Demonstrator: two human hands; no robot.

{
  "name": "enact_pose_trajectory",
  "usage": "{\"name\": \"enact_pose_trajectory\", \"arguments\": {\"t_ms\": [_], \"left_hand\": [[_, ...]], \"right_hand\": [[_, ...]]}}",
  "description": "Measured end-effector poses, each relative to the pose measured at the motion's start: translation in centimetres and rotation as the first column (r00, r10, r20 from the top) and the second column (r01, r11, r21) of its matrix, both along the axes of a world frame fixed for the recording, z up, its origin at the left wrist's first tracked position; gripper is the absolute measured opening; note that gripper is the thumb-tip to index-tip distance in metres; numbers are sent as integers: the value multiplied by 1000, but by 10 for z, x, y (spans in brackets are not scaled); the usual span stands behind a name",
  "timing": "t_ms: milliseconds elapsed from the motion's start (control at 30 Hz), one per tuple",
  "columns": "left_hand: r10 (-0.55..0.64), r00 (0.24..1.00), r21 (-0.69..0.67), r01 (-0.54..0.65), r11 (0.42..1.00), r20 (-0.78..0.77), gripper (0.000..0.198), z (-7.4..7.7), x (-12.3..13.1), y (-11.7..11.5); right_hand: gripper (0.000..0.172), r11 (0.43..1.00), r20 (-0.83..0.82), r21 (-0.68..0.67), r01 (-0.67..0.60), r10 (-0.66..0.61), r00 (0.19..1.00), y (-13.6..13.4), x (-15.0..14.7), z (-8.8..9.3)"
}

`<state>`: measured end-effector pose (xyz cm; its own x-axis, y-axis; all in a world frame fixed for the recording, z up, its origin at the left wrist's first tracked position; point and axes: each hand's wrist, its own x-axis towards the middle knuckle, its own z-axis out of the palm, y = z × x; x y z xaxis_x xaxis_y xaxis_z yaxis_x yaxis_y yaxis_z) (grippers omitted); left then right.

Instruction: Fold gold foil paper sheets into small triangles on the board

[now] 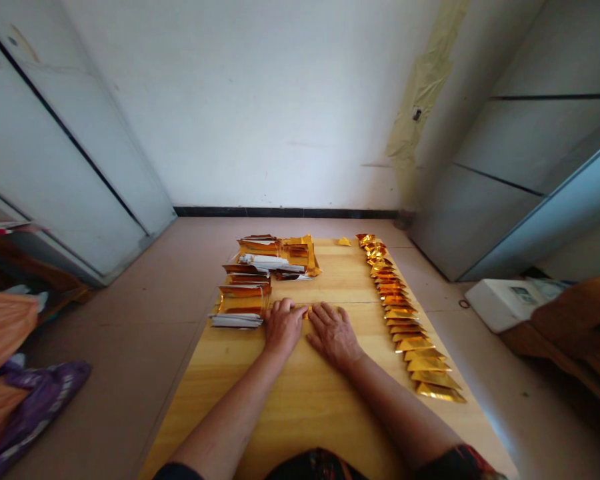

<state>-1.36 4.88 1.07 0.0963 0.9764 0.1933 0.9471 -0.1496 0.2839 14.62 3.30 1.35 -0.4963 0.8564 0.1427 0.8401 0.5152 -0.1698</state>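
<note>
Both hands lie palm down on a pale wooden board (305, 407), side by side near its middle. My left hand (283, 327) has its fingertips beside a small sliver of gold foil (307, 313), and my right hand (333, 335) rests flat just to the right of it. Whether either hand grips the sliver is hidden. Left of my left hand sits a loose pile of gold and white folded paper (245, 295). A long row of folded gold foil triangles (399, 320) runs from front to back on the right. One loose gold piece (344, 241) lies near the far edge.
The board stands on a tiled floor (130, 313) facing a white wall. White cabinet panels (530, 167) rise on the right, above a white box device (505, 303) and wooden furniture. Orange cloth and a purple bag (35, 407) lie at the left.
</note>
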Motion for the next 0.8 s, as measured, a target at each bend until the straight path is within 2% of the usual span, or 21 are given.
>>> {"name": "enact_pose_trajectory", "arguments": {"t_ms": [100,367,567,800], "left_hand": [[4,1000,-16,-4,1000,14,27,1,1,0],[0,1000,19,0,1000,7,27,0,3,-2],[-24,1000,67,25,997,-12,26,-3,2,-2],[-48,999,131,45,990,23,30,-5,1,-3]], "right_hand": [[41,999,17,-29,27,-26,1000,0,8,-1],[28,994,-40,14,106,-105,994,5,27,6],[38,968,-121,-8,249,-249,961,20,13,10],[9,964,-212,41,262,-248,945,28,2,-1]]}}
